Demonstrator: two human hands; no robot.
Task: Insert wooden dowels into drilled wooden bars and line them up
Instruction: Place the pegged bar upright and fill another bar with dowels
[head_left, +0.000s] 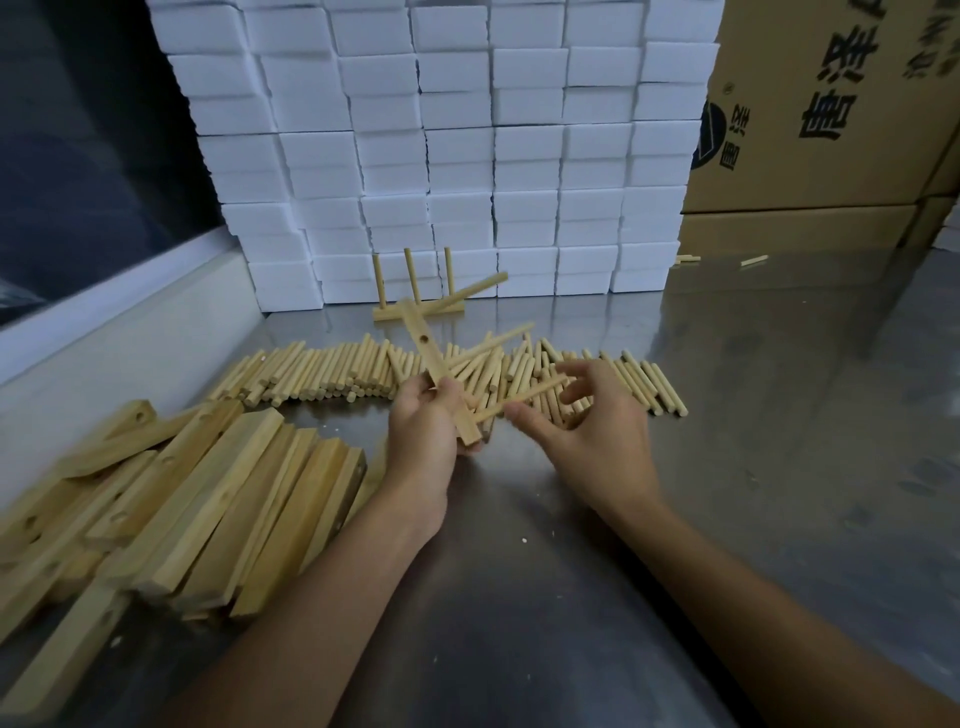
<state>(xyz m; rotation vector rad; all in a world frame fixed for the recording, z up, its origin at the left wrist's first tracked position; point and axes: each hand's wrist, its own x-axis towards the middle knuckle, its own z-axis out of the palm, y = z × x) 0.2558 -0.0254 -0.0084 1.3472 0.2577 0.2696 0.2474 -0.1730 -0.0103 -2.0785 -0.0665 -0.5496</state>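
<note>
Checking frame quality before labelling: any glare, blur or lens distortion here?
Head view: wide-angle bending curves the foam block stack; soft glare on the steel table; right hand fingers and near bars slightly blurred; left hand and its bar sharp enough.

Dim overall, light washing in from my upper right, glare sheeting across the steel tabletop (753, 364). The bars (197, 499) left of that sheen smear soft; edges bow, wide-angle.
</note>
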